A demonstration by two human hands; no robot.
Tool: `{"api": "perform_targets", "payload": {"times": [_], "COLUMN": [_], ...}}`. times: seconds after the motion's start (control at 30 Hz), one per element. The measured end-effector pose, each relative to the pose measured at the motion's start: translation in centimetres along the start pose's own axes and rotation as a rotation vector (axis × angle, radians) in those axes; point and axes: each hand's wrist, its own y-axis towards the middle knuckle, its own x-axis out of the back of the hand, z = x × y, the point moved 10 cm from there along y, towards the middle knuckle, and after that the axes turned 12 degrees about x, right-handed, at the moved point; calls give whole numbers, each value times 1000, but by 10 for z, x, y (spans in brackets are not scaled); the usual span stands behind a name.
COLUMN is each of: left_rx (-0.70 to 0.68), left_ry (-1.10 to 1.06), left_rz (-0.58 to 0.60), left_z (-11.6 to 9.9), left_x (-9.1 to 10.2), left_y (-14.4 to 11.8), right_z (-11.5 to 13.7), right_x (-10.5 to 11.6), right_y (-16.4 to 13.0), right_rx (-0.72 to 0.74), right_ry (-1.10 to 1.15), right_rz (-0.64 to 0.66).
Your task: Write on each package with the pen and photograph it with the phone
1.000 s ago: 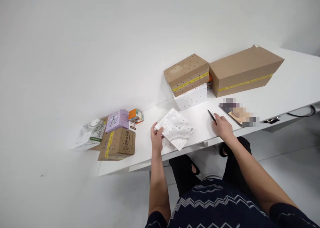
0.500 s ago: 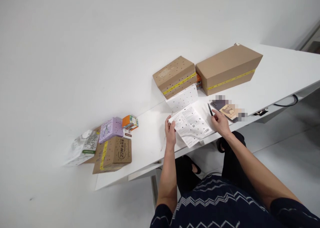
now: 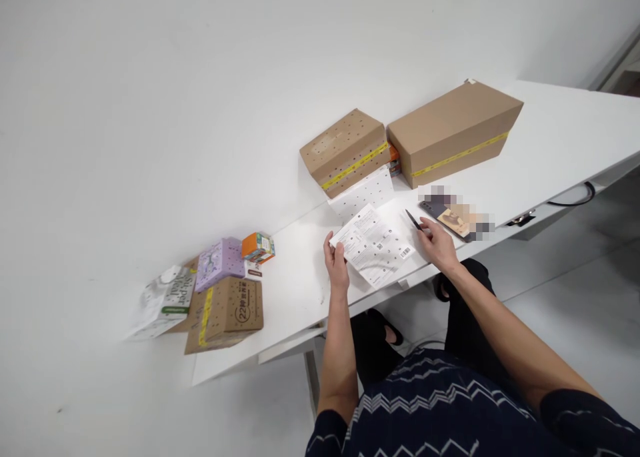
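At the near edge of the white table (image 3: pixel 550 137) we have a flat white mailer (image 3: pixel 374 245), printed with small text, codes and a barcode. Our left hand (image 3: pixel 336 265) pinches its left corner, thumb on top and fingers closed under it. Our right hand (image 3: pixel 437 243) rests at the mailer's right side, closed round a thin black pen (image 3: pixel 413 219) that points toward the back of the table.

We judge the mailer light, thin and floppy, likely slick plastic film, so it should sag if lifted by one corner. A grip on two opposite edges would keep it flat.

Just beyond the pen lies a dark phone (image 3: pixel 453 218) with a tan card on it. Further back two stiff brown cartons stand side by side: a dotted box (image 3: pixel 345 151) resting on a white dotted one, and a larger plain box (image 3: pixel 453 131), both banded with yellow tape. Off the table's left end sits a pile of small boxes (image 3: pixel 225 290) and a crumpled white bag (image 3: pixel 163 298).
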Motion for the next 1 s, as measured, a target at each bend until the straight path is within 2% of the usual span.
{"api": "perform_targets", "payload": {"times": [0.13,0.3,0.4,0.5,0.6,0.73,0.83,0.9,1.0], "left_rx": [-8,-50,-256,-500,-534,-339,-274,-362,-665], "left_ry": [-28,-15,54,138,232,475,661,701,757], "left_rz": [30,46,36,98,173,169,162,186,166], "left_z": [1,-2,-22,-45,-50,-45,-50,-57,-61], "left_x": [-2,-3,-4,-15,-22,-19,-17,-22,-32], "left_y": [1,1,-11,-33,-43,-39,-42,-49,-69], "right_z": [0,4,4,3,3,2,8,18,25], "right_x": [-3,-1,0,1,4,7,-6,-17,-20], "right_y": [0,0,-1,-3,-3,-2,-6,-9,-11], "right_rx": [-13,58,102,138,138,-4,-185,-257,-304], "right_ry": [-33,-95,-76,-22,45,242,516,673,823], "right_rz": [44,5,-41,-89,-119,-136,-63,2,-25]}}
